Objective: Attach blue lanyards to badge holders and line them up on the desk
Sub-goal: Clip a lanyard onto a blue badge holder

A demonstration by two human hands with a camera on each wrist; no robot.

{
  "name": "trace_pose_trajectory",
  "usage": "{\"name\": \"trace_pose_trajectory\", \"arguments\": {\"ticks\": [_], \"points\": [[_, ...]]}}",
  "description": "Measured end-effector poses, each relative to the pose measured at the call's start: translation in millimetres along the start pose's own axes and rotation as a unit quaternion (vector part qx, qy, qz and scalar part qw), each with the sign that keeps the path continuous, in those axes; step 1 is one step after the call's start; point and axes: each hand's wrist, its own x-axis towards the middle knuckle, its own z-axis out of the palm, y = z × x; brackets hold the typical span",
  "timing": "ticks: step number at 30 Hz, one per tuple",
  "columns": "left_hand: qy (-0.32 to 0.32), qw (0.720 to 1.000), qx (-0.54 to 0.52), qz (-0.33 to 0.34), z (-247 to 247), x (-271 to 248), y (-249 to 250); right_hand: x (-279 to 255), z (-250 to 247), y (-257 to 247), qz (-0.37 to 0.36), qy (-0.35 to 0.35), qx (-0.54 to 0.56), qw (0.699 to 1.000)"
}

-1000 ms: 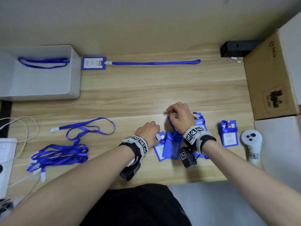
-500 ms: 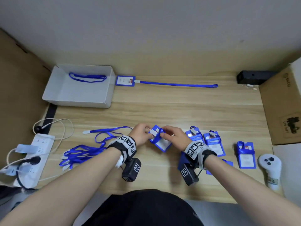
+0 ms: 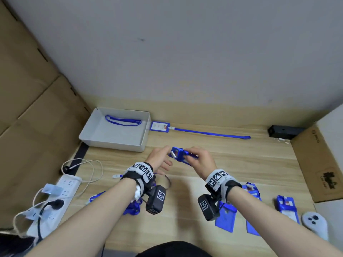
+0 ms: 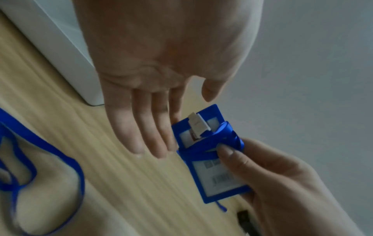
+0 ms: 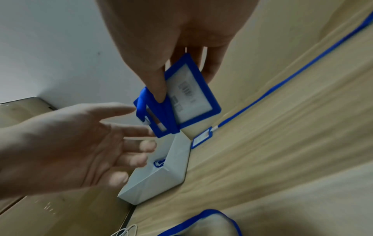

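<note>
— Which step is it now?
— The right hand [image 3: 199, 160] pinches a badge holder [image 4: 212, 153] above the tabletop [image 3: 232, 164], a lanyard [image 4: 226, 137] wrapped around it. The left hand [image 3: 159, 160] has its fingers [image 4: 141, 131] released, straight, beside the white clip [image 4: 196, 124].
— And next?
— Probably the left hand must take that clip — carefully — and unwind the strap.

A blue badge holder [image 3: 182, 156] wrapped in its blue lanyard [image 4: 226, 135] hangs above the worktop [image 3: 232, 164]; a finished holder [image 3: 160, 126] lies at the back, strap [image 3: 211, 133] straight.
</note>
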Motion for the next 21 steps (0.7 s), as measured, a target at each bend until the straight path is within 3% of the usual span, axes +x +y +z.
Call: {"name": "trace_pose_trajectory", "arguments": {"ticks": [3,7,11,15,21], "points": [[-0.042,0.994,-0.099,0.009,-12.9,-10.0,16.2,1.9,5.3,-26.1,-0.077,-0.002,-0.022,0.997],[-0.018,0.983,-0.16,0.085,-28.6,-12.7,32.0,5.0,10.1,-55.8,-0.139,0.015,-0.066,0.988],[-0.019,0.98,-0.134,0.148,-50.2,-17.0,43.9,14.6,1.5,-82.5,-0.115,0.023,-0.06,0.991],[-0.014,0.97,-0.146,0.193,-70.0,-21.5,55.2,31.1,-10.5,-103.6,-0.095,0.077,-0.066,0.99],[-0.062,0.972,-0.075,0.213,-94.4,-18.4,68.3,56.7,-15.5,-135.4,-0.086,0.043,-0.123,0.988]]}}
